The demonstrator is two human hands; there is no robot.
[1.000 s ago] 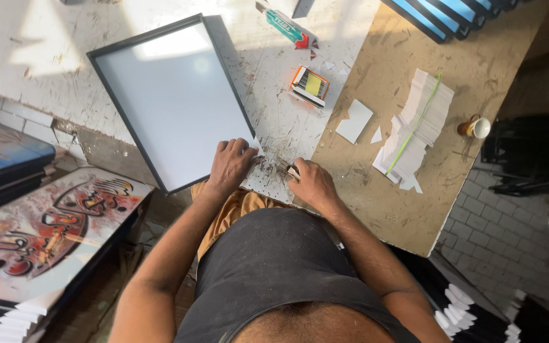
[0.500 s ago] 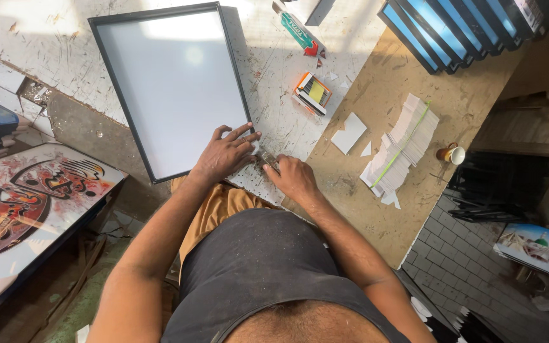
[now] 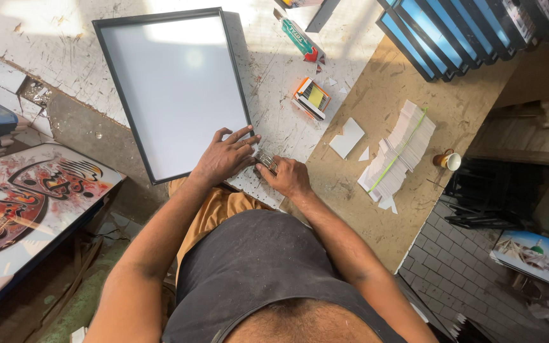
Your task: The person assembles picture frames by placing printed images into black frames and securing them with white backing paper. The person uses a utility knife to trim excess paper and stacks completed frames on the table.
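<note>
- Head view: white table, scratched and paint-flecked, sunlit at the top; on its right a brown board lies alongside.
- Floor: grey tile at right, dirt and debris at left.
- One black picture frame with a white panel lies flat on the table.
- Left hand: fingers spread, palm pressed flat on the frame's near right corner, gripping nothing.
- Right hand: curled, fingertips pinching a small metal piece just beside that corner; what it is, can't tell.
- Counts: one tube, one small orange box, one banded stack of white cards, one cup, one painted panel at left.
- Row of blue-faced frames top right, about five visible.
</note>
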